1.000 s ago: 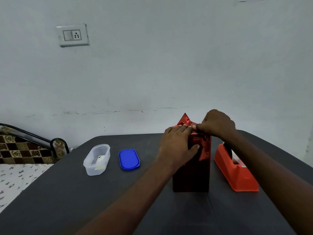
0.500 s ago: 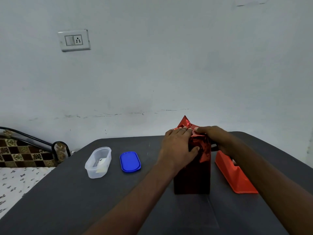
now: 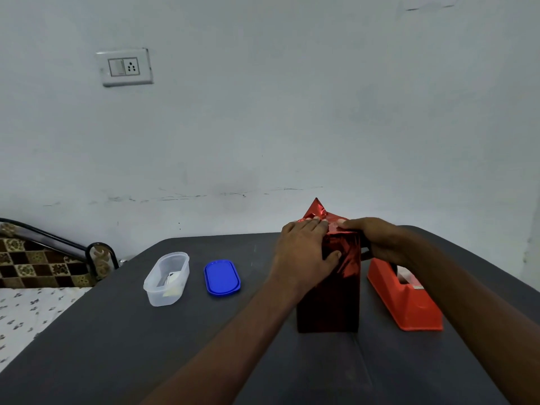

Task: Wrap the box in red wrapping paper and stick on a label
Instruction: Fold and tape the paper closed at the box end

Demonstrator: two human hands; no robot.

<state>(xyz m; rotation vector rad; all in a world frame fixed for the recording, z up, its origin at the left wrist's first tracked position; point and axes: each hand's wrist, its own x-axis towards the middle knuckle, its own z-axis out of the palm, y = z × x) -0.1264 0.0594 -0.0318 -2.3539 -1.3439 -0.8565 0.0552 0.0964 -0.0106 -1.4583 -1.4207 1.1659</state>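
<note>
- So we're at the top-flap stage: the box (image 3: 328,299) stands upright on the dark bench (image 3: 117,346), sides already covered in red wrapping paper (image 3: 349,258).
- Left hand (image 3: 304,252) lies over the top left corner, fingers flat across the folded paper, thumb pressing the front face.
- Right hand (image 3: 377,244) comes in from the right, fingers laid on the top fold; can't tell whether it's pinching or just pressing.
- One pointed flap (image 3: 317,209) sticks up at the back, not folded down yet.
- Next I'd guess: fold that point down, then grab tape from the orange tape dispenser (image 3: 404,299) just beside the box.
- No label on yet, as far as I can see.
</note>
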